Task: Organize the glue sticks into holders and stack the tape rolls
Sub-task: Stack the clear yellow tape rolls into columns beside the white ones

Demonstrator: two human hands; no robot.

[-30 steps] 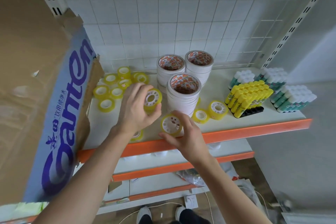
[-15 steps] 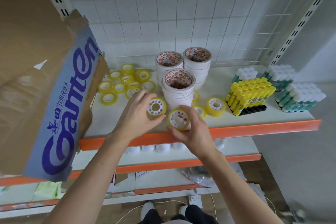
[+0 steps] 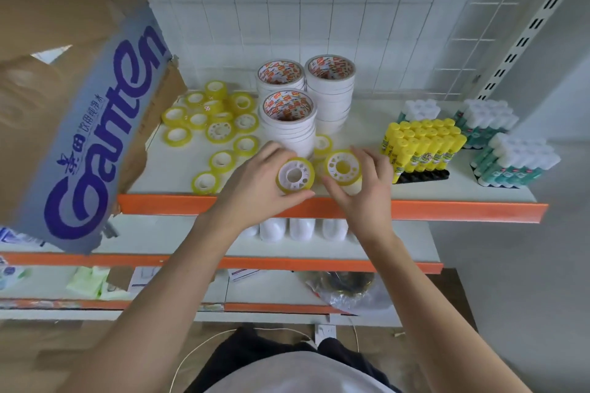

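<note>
Yellow tape fills both your hands: your left hand (image 3: pixel 255 185) curls round one small yellow tape roll (image 3: pixel 295 178), thumb under it and fingers over its far edge, while your right hand (image 3: pixel 360 198) pinches a second yellow tape roll (image 3: pixel 344 168) just to the right, fingertips on its rim. Both rolls show their white cores toward you and sit close together, at the near edge of the white shelf (image 3: pixel 351 134) with its orange front lip. Just beyond them stand three stacks of wide white tape rolls (image 3: pixel 289 124), with another small yellow roll (image 3: pixel 321 143) tucked at the foot of the nearest stack. To the far left on the same shelf lies a loose scatter of small yellow rolls (image 3: pixel 214 118), most flat on their sides. On the right, the yellow glue sticks (image 3: pixel 421 145) stand packed in a black holder (image 3: pixel 421 176), leaning away from you, and farther right are blocks of green-and-white glue sticks (image 3: pixel 510 159). A cardboard box printed "Ganten" (image 3: pixel 79 112) looms at the left. Below you, the lower shelf holds white containers (image 3: pixel 301 228) and a plastic bag (image 3: pixel 348 290).
</note>
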